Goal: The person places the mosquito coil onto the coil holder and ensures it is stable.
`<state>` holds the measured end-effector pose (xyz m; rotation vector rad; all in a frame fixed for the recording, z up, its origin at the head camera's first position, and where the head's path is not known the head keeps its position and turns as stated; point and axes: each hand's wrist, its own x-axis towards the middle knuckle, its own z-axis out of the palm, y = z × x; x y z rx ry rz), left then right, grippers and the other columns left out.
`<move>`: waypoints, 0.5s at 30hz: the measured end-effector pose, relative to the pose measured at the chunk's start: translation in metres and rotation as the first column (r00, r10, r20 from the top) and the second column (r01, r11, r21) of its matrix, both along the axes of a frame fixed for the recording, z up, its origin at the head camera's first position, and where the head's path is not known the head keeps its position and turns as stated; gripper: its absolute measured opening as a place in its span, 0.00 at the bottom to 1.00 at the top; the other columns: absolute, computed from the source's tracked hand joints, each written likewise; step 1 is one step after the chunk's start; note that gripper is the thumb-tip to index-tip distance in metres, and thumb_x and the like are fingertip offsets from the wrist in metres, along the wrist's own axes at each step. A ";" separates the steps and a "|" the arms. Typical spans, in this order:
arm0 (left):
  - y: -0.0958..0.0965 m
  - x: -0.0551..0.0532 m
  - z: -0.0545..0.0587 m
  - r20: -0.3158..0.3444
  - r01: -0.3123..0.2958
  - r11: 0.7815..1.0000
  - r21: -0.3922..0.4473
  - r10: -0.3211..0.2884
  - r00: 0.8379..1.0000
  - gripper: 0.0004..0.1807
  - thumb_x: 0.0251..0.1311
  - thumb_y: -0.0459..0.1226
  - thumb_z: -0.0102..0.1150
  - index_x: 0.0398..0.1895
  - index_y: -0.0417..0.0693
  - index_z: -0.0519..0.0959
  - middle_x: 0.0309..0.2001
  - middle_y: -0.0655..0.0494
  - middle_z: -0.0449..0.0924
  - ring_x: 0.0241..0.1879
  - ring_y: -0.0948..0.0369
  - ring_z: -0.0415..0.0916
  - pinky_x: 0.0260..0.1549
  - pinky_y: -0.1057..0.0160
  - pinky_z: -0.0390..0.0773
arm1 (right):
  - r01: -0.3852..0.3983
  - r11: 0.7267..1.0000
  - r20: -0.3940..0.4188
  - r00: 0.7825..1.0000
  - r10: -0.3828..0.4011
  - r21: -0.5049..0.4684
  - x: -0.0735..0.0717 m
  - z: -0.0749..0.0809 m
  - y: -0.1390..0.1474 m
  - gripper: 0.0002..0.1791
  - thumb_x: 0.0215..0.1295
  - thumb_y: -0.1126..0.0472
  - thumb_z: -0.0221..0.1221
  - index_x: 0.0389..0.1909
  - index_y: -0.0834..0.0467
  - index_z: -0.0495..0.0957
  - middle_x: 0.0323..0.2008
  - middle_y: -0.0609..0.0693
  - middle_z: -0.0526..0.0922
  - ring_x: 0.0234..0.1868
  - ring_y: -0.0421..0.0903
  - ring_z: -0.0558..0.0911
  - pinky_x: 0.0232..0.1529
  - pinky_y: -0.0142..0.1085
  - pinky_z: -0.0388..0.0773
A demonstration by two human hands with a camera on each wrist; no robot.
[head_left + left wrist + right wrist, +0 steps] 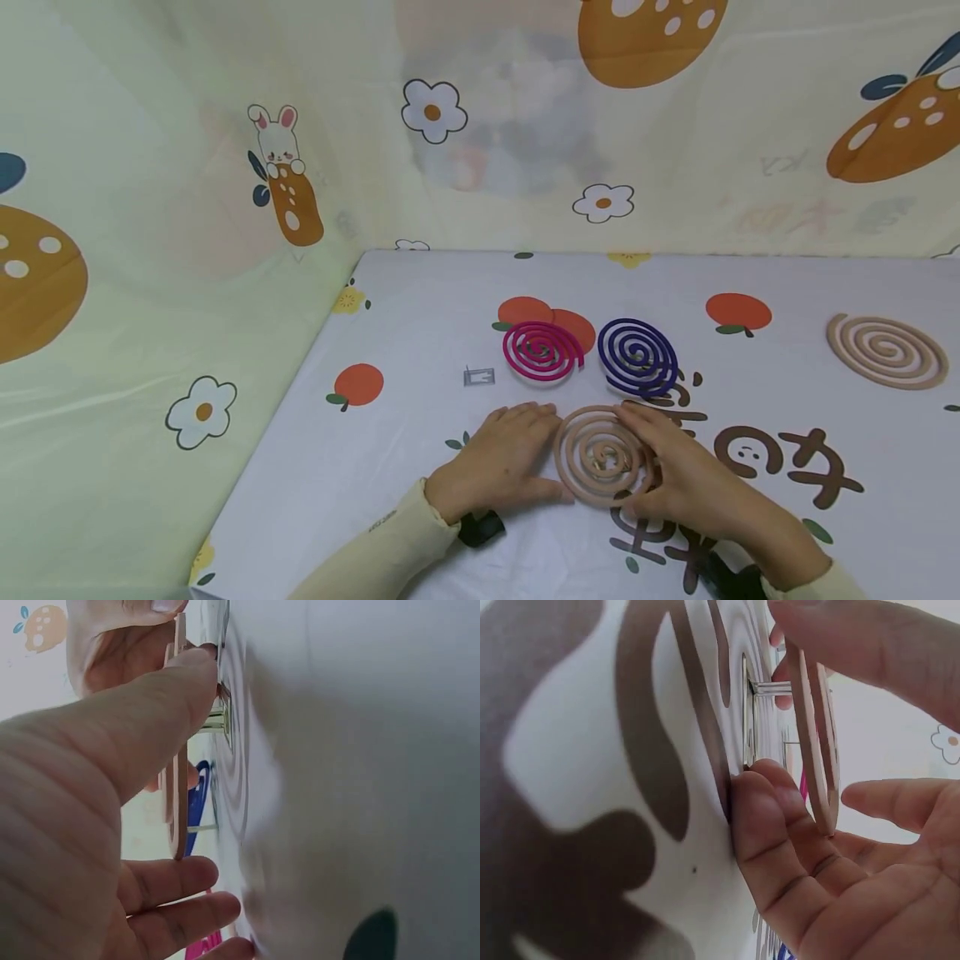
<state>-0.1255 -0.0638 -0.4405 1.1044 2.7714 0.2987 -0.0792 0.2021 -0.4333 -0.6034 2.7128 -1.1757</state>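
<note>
A tan mosquito coil (583, 454) sits between both hands, level and a little above the table. Beneath its centre is a small metal stand (217, 720), its upright reaching up to the coil. My left hand (502, 462) holds the coil's left edge, thumb at the near side and fingers toward the far side. On the right edge, my right hand (686, 475) grips with the fingers at the far rim and the thumb at the near rim. Just beyond the hands are a pink mosquito coil (542, 352) and a blue mosquito coil (637, 357), both raised off the cloth.
Another tan coil (887, 352) lies at the far right of the table. A small flat metal stand (479, 377) lies left of the pink coil. A printed white cloth (405, 325) covers the table, with patterned curtains (495, 192) behind and at the left.
</note>
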 end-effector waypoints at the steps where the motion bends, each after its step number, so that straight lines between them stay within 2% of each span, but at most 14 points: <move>1: -0.001 -0.001 0.000 0.001 -0.007 1.000 0.002 0.007 1.000 0.46 0.55 0.68 0.69 0.71 0.53 0.73 0.74 0.54 0.71 0.75 0.55 0.65 0.70 0.47 0.68 | -0.001 1.000 0.003 1.000 0.001 0.002 -0.001 0.000 -0.001 0.60 0.41 0.59 0.83 0.76 0.67 0.64 0.75 0.67 0.62 0.73 0.70 0.64 0.66 0.71 0.65; 8: -0.008 -0.009 0.000 0.010 -0.039 0.999 0.030 0.039 0.999 0.44 0.55 0.64 0.73 0.69 0.52 0.74 0.72 0.52 0.73 0.74 0.55 0.67 0.70 0.48 0.68 | -0.015 1.000 0.003 1.000 0.015 0.020 -0.013 0.001 -0.010 0.59 0.43 0.62 0.82 0.76 0.69 0.63 0.76 0.69 0.61 0.74 0.73 0.63 0.66 0.71 0.65; 15: -0.017 -0.021 -0.001 0.011 -0.049 0.994 0.098 0.048 0.999 0.40 0.55 0.61 0.75 0.66 0.51 0.76 0.68 0.54 0.77 0.71 0.56 0.71 0.71 0.51 0.69 | -0.013 1.000 0.008 1.000 0.013 0.018 -0.029 0.002 -0.021 0.58 0.43 0.64 0.82 0.77 0.69 0.62 0.75 0.70 0.62 0.72 0.72 0.67 0.65 0.68 0.69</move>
